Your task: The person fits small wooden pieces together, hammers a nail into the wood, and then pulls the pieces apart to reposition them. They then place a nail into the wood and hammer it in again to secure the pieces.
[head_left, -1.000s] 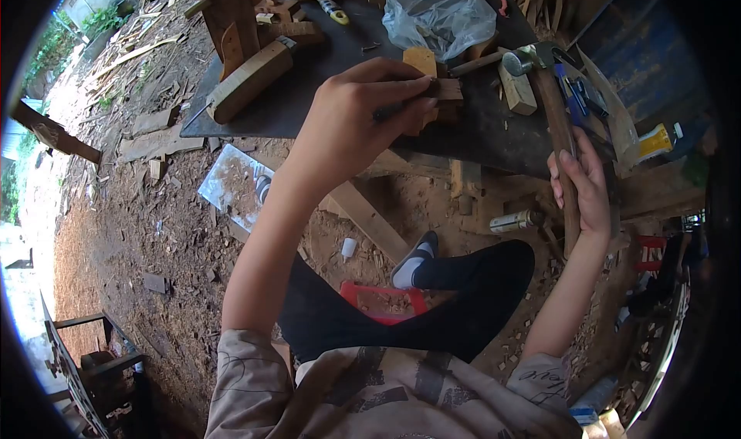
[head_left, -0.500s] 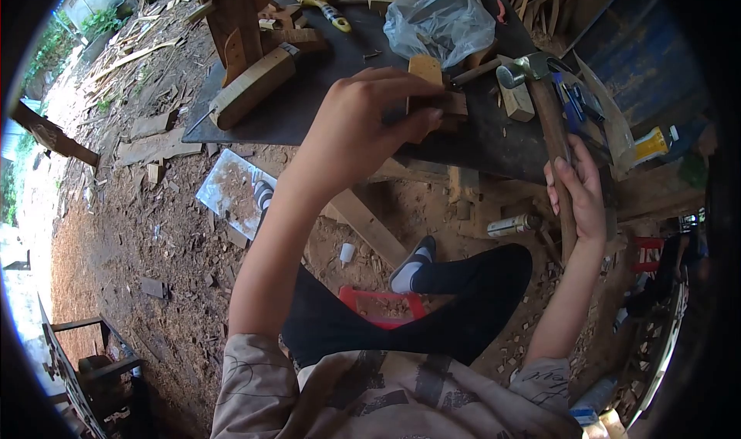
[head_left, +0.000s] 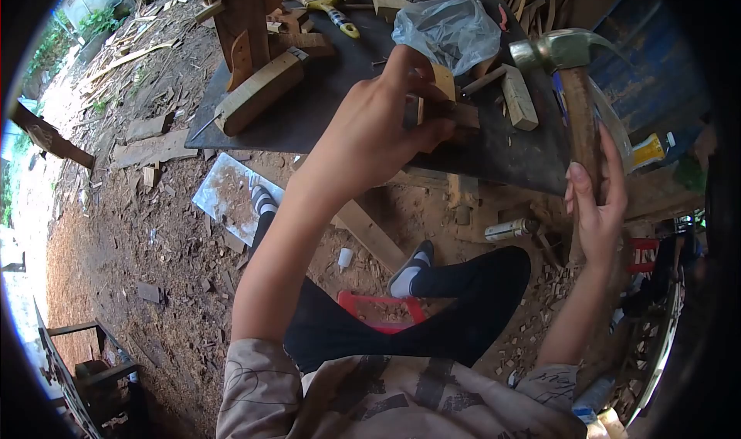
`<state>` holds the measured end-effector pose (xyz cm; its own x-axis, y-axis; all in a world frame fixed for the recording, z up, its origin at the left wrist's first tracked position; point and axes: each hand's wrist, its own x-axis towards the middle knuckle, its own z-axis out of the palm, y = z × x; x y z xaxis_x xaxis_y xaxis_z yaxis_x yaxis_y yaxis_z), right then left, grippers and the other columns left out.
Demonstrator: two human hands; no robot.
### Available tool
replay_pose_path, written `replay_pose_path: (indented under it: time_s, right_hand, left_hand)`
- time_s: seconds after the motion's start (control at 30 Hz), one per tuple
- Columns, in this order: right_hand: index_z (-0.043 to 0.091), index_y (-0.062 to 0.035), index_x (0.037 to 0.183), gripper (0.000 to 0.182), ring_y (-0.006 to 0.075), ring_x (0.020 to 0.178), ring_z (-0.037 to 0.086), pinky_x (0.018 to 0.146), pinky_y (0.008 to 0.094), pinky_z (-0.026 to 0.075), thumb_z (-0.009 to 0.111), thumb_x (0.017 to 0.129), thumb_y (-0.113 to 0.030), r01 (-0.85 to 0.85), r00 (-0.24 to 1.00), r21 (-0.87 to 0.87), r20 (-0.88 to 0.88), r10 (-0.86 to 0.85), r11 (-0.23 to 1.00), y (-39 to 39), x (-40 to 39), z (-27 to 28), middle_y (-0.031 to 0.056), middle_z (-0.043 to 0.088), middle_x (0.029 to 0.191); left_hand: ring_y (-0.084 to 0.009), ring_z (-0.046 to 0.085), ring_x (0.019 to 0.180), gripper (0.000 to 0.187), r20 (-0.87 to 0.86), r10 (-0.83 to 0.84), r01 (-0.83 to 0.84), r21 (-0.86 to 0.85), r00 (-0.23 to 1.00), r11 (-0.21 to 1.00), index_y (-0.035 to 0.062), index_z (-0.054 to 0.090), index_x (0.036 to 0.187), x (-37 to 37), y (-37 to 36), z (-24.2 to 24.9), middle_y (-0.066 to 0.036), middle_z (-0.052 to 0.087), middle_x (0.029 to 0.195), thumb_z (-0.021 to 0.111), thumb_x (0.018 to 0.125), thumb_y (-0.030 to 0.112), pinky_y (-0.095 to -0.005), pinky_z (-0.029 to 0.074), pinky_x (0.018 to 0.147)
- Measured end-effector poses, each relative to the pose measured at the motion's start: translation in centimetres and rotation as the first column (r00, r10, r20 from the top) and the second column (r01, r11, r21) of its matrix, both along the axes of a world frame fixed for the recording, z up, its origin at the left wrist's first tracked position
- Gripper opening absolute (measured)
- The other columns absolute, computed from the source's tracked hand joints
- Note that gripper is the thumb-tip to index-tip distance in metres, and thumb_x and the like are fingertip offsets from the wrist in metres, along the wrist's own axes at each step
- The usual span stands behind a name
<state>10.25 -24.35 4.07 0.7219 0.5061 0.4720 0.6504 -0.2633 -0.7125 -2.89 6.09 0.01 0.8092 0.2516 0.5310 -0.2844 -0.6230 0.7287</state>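
My left hand (head_left: 378,130) is closed on a small wooden piece (head_left: 448,103) that rests on the dark bench top (head_left: 309,107). Its fingers pinch something thin against the wood; I cannot make out what. My right hand (head_left: 598,207) grips the wooden handle of a claw hammer (head_left: 575,84). The hammer stands raised, its steel head up and to the right of the wooden piece, clear of the bench.
A crumpled plastic bag (head_left: 448,26), a loose wood block (head_left: 519,99), a larger timber block (head_left: 258,92), an upright post (head_left: 239,15) and a yellow-handled tool (head_left: 332,7) lie on the bench. Below are my crossed legs, a red stool (head_left: 378,308) and chip-strewn ground.
My right hand has lifted the hammer off the bench so its head now stands high. My left hand has stayed on the wooden piece, shifting slightly.
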Motion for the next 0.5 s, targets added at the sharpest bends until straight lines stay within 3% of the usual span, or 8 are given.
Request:
replay_pose_path:
  time_s: [0.1, 0.23, 0.33, 0.4, 0.47, 0.5]
  right_hand:
    - [0.056, -0.0103, 0.159, 0.059, 0.0101, 0.079, 0.067, 0.068, 0.0248, 0.055, 0.075, 0.103, -0.019, -0.023, 0.999, -0.048, -0.047, 0.021, 0.999, -0.7, -0.4, 0.5, 0.0098, 0.074, 0.133]
    - [0.057, -0.0073, 0.158, 0.059, 0.0223, 0.109, 0.076, 0.093, 0.0347, 0.060, 0.075, 0.103, -0.018, -0.027, 0.948, -0.276, 0.299, 0.112, 0.961, 0.1, -0.7, 0.0, 0.0133, 0.071, 0.145]
    - [0.057, -0.0068, 0.157, 0.058, 0.0240, 0.114, 0.075, 0.097, 0.0365, 0.059, 0.075, 0.103, -0.016, -0.053, 0.889, -0.333, 0.414, 0.196, 0.941, 0.6, -0.9, -0.2, 0.0135, 0.069, 0.148]
    - [0.057, -0.0082, 0.158, 0.057, 0.0176, 0.095, 0.072, 0.082, 0.0312, 0.059, 0.074, 0.104, -0.015, -0.022, 0.973, -0.162, 0.222, 0.058, 0.986, 0.1, -1.4, -0.4, 0.0120, 0.073, 0.140]
    - [0.055, -0.0096, 0.160, 0.058, 0.0070, 0.068, 0.056, 0.058, 0.0225, 0.048, 0.072, 0.105, -0.013, 0.019, 1.000, 0.054, 0.019, -0.020, 0.998, -0.1, -1.8, -0.6, 0.0090, 0.076, 0.128]
    - [0.051, -0.0076, 0.162, 0.059, 0.0065, 0.067, 0.055, 0.057, 0.0221, 0.047, 0.070, 0.106, -0.015, 0.000, 1.000, 0.102, 0.018, -0.002, 0.995, 0.2, -2.0, -0.5, 0.0075, 0.072, 0.117]
  left_hand:
    - [-0.0405, 0.076, 0.115, 0.053, 0.007, -0.003, 0.003, 0.003, 1.000, 1.000, 0.0045, 0.050, 0.126, 0.1, 0.0, 0.1, -0.019, 0.080, 0.116, 0.087, 0.094, 0.023, -0.0449, 0.061, 0.095]
    - [-0.0401, 0.076, 0.116, 0.053, -0.020, -0.009, 0.009, -0.013, 1.000, 1.000, 0.0044, 0.050, 0.125, 0.0, -0.1, 0.4, -0.019, 0.080, 0.115, 0.088, 0.093, 0.022, -0.0448, 0.060, 0.092]
    - [-0.0386, 0.076, 0.115, 0.052, 0.024, 0.008, -0.009, 0.039, 1.000, 0.999, 0.0045, 0.051, 0.124, 0.1, -0.1, 0.3, -0.020, 0.080, 0.115, 0.088, 0.092, 0.021, -0.0444, 0.060, 0.091]
    - [-0.0381, 0.077, 0.115, 0.051, 0.022, 0.014, -0.015, 0.048, 1.000, 0.999, 0.0047, 0.051, 0.124, 0.0, -0.2, 0.3, -0.020, 0.080, 0.115, 0.088, 0.093, 0.021, -0.0442, 0.060, 0.091]
    - [-0.0382, 0.076, 0.115, 0.050, -0.031, 0.002, -0.002, 0.011, 1.000, 1.000, 0.0049, 0.051, 0.123, -0.1, -0.2, 0.7, -0.020, 0.080, 0.116, 0.087, 0.093, 0.021, -0.0441, 0.060, 0.091]
    - [-0.0384, 0.077, 0.114, 0.050, -0.009, 0.007, -0.006, 0.038, 1.000, 0.999, 0.0050, 0.051, 0.123, 0.0, -0.1, 0.5, -0.020, 0.080, 0.116, 0.087, 0.093, 0.021, -0.0439, 0.060, 0.091]
